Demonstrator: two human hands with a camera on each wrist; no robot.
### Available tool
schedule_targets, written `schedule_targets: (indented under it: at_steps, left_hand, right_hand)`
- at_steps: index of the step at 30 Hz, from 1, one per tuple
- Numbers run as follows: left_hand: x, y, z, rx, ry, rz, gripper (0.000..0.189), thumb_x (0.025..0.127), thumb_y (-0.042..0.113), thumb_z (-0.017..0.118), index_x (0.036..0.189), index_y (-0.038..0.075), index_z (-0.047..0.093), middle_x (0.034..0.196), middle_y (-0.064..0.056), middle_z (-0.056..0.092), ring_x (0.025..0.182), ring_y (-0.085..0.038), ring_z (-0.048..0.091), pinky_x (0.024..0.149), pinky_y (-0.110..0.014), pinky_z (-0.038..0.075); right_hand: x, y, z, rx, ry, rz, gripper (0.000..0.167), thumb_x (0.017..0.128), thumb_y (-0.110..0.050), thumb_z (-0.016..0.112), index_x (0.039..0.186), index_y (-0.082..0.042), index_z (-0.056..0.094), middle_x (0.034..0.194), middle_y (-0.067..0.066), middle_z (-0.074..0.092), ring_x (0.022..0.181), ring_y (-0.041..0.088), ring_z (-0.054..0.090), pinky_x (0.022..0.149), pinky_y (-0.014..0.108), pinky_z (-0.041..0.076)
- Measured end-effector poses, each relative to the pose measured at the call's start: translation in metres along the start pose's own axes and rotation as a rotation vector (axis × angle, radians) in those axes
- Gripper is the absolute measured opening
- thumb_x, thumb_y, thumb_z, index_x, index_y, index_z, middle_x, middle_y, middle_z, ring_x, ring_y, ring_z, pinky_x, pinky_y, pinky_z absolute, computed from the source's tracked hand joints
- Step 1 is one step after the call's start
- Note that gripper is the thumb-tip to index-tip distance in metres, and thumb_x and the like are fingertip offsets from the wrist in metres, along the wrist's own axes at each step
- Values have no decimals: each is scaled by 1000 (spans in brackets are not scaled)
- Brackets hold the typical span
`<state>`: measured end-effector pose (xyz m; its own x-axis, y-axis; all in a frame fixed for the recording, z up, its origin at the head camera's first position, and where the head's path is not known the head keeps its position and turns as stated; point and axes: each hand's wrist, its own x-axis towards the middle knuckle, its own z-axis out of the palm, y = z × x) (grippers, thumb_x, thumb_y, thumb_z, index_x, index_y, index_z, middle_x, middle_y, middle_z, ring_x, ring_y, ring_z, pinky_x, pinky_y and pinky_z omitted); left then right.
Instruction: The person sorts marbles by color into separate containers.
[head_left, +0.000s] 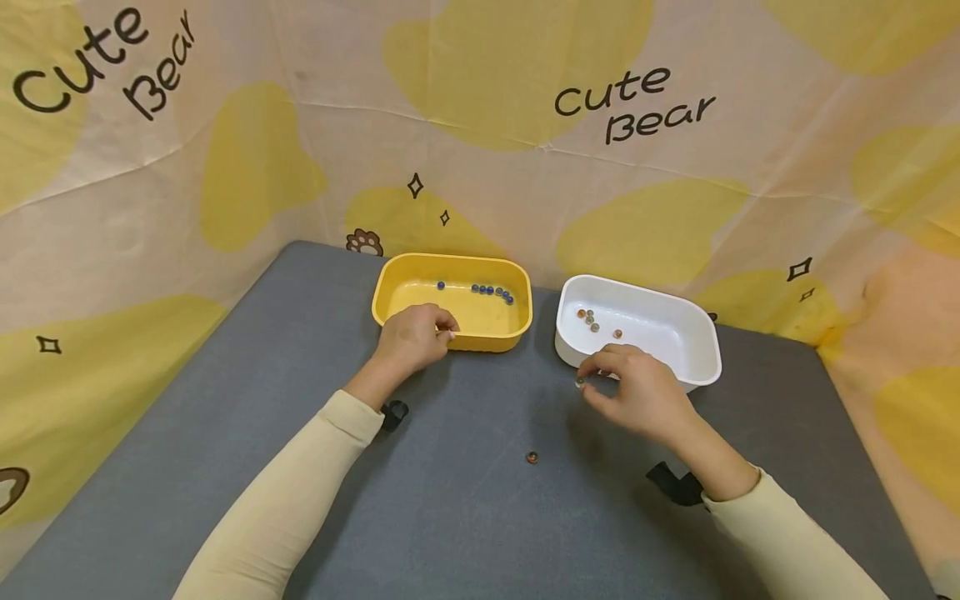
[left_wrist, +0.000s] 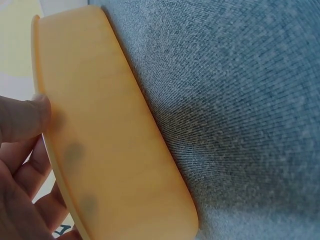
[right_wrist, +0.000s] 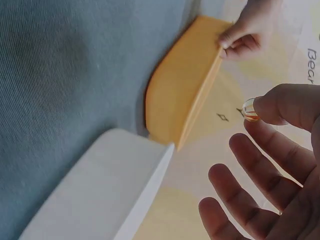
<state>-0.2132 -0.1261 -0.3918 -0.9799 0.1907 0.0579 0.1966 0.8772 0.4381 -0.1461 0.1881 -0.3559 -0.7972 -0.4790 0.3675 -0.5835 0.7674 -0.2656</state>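
Note:
At the front rim of a yellow tub (head_left: pixel 487 342), my left hand (head_left: pixel 416 337) grips the edge. In the left wrist view its thumb (left_wrist: pixel 22 117) lies on the outer side and the fingers curl over the inner side. My right hand (head_left: pixel 637 387) pinches a clear marble with orange streaks (right_wrist: pixel 248 110) between thumb and index finger, close to the front left of a white tub (head_left: pixel 697 358). Several blue marbles (head_left: pixel 491 291) lie inside the yellow tub. The white tub holds several orange and greyish marbles (head_left: pixel 581 314).
One orange-and-dark marble (head_left: pixel 532 457) lies on the grey table (head_left: pixel 465 517) in front of the tubs. Behind them hangs a printed cloth (head_left: pixel 495 192). Black straps (head_left: pixel 675 483) hang below both wrists.

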Motion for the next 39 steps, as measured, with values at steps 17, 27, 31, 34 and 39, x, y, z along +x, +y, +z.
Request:
schedule_targets:
  at_steps: [17,27,31,34,39]
  left_hand:
    - [-1,0,-1,-4,-2,-1,10,90,24,65,93,21,74,102,3,70,84,-16,60,73,-36,50]
    - [0,-2,0,0,8,8,10,90,22,64,93,20,74,101,3,70,84,-17,61,73,-36,50]
    - [0,-2,0,4,5,10,10,90,22,64,92,21,74,100,3,70,84,-17,61,74,-36,50]
    - [1,-2,0,5,2,9,10,90,23,64,92,21,74,99,3,70,83,-17,60,73,-36,50]
    - [1,-2,1,5,0,6,11,90,23,64,93,21,74,100,3,70,83,-17,60,73,-36,50]
  right_hand:
    - [25,31,-18,-21,0,62,8,77,-14,70,83,-19,71,77,-7,66,76,18,61,64,33,46]
    - [38,59,-18,-63,-39,115,8,81,-16,67,86,-15,72,82,0,69,79,21,62,65,34,46]
    - [41,72,-18,-77,-73,149,9,82,-18,68,89,-14,72,86,4,70,82,26,63,69,38,47]
    - [41,81,-17,-82,-95,186,11,82,-20,69,91,-13,72,90,7,70,85,28,64,71,41,48]
    - [41,96,-14,-82,-130,262,14,85,-22,65,93,-13,72,93,10,69,89,31,64,69,44,49]
